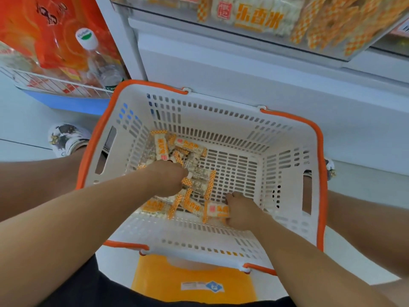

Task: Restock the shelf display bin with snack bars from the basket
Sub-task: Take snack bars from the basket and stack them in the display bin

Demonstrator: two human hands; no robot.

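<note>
Both hands down in the white basket (285, 151): my right hand (241, 212) grips one snack bar (218, 210) near its front wall, left hand (170, 177) grabbing into the snack bar pile (177, 151). Display bin (276, 21) above, beyond the basket.

White basket (221, 120), orange rim; orange-checked snack bars (200, 185).

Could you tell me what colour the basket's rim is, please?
Orange, on the basket rim; head view.
</note>
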